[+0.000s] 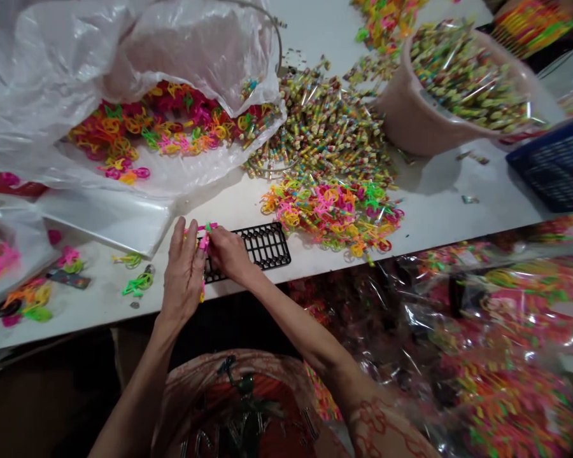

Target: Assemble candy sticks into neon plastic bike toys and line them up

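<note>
A black slotted rack (265,247) lies at the front edge of the white table. My left hand (184,273) stands over its left end, fingers stretched out and close together, the palm side against small pink plastic pieces (204,242). My right hand (230,256) is closed above the rack, its fingertips at those same pink pieces; its grip is partly hidden. To the right of the rack lies a heap of colourful looped plastic pieces (334,207). Behind that heap spreads a large pile of small wrapped sticks with printed bands (334,121).
A big plastic bag (138,51) with bright plastic pieces lies open at back left. Clear plastic sheets (119,222) lie left of my hands. A pink tub (401,121) of wrapped sticks and a blue basket (554,165) stand right. Filled bags (506,356) lie below the table.
</note>
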`<state>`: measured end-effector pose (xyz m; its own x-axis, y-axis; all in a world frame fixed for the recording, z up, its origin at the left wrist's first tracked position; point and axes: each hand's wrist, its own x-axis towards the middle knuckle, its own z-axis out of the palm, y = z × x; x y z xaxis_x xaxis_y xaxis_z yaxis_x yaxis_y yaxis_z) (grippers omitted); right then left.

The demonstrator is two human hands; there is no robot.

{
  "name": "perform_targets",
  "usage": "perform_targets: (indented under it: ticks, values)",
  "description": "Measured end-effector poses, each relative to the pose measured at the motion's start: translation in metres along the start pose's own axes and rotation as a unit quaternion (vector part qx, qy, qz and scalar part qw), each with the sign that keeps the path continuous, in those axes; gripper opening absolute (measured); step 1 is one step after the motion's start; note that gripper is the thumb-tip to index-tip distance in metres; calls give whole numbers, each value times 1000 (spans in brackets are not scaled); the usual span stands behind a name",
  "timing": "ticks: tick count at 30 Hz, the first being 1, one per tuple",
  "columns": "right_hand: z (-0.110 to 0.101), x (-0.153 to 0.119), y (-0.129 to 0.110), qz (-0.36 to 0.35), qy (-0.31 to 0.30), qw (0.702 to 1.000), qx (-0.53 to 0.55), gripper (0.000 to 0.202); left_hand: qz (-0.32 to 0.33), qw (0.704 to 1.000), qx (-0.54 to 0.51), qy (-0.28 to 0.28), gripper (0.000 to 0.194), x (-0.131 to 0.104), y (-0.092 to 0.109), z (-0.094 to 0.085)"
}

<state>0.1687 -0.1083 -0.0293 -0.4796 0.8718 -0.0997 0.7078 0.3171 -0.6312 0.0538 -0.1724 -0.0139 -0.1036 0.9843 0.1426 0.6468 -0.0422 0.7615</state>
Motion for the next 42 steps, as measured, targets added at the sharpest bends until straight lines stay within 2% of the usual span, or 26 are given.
perform_targets:
  ticks: [2, 4, 6, 8, 10, 12, 14, 16, 20, 23, 25, 27, 31, 34, 36, 38, 42]
  values:
    - [1, 1, -12, 20, -25, 998, -55, 28, -3, 1000, 11, -7, 52, 1, 1, -1]
    - [1, 1, -17, 18, -32, 997, -65, 29, -2, 1000, 21, -9, 50, 2, 2, -1]
    - [-7, -4, -9, -6, -29, 999, -37, 24, -5, 1000, 23, -10, 48, 3, 2, -1]
    - [-29, -16, 9, -4, 6, 1000, -11, 20, -1, 1000, 20, -7, 46, 3, 1, -1]
    - [-59, -35, 31, 65, 86, 994, -34, 23, 15, 1000, 21, 9, 45, 1, 1, -2]
    - [-90, -50, 50, 191, 142, 963, -125, 28, 36, 998, 32, 38, 42, -1, 1, -4]
    - [-111, -55, 62, 231, 113, 946, -196, 35, 44, 995, 54, 66, 41, -2, 0, -6]
    - [-121, -47, 66, 213, 77, 943, -245, 38, 52, 993, 73, 70, 40, 0, 0, -6]
    - [-126, -19, 69, 164, 32, 946, -276, 36, 106, 991, 76, 36, 38, 5, -2, -2]
    - [-129, -14, 72, 161, 47, 951, -261, 35, 109, 991, 69, 42, 39, 6, -4, 2]
    - [-127, -23, 71, 146, 84, 958, -233, 33, 103, 992, 60, 47, 40, 6, -5, 5]
    - [-116, -36, 66, 114, 122, 970, -176, 27, 96, 993, 56, 47, 40, 5, -4, 6]
    - [-63, -55, 54, 56, 127, 989, 58, 14, 82, 993, 70, 43, 42, 6, -3, 5]
    - [-22, -57, 45, 61, 108, 957, 263, 11, 81, 993, 77, 34, 44, 7, -4, 3]
    - [-5, -56, 41, 78, 109, 928, 348, 12, 80, 993, 83, 25, 45, 7, -3, 2]
    - [1, -54, 36, 101, 117, 899, 409, 19, 73, 992, 98, 27, 45, 6, 1, 1]
    - [-8, -55, 24, 124, 127, 850, 496, 33, 70, 987, 130, 66, 43, 3, 19, -5]
